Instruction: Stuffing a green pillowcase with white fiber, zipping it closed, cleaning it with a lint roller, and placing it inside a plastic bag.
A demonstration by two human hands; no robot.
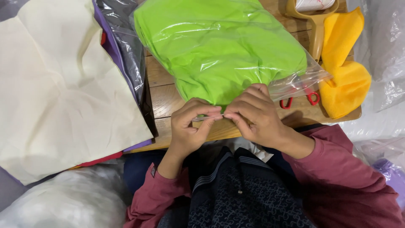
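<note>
Now pinching clear bag mouth at frame centre: left hand, right hand, fingertips closed on the edge. Could trap green cloth, leaving gaps.

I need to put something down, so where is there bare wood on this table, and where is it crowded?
Bare wood table shows left of the green bagged cloth, beside the cream fabric stack, and in a strip along the near edge by the left hand. The right side is crowded: red scissors, yellow cloth, tape dispenser.
</note>
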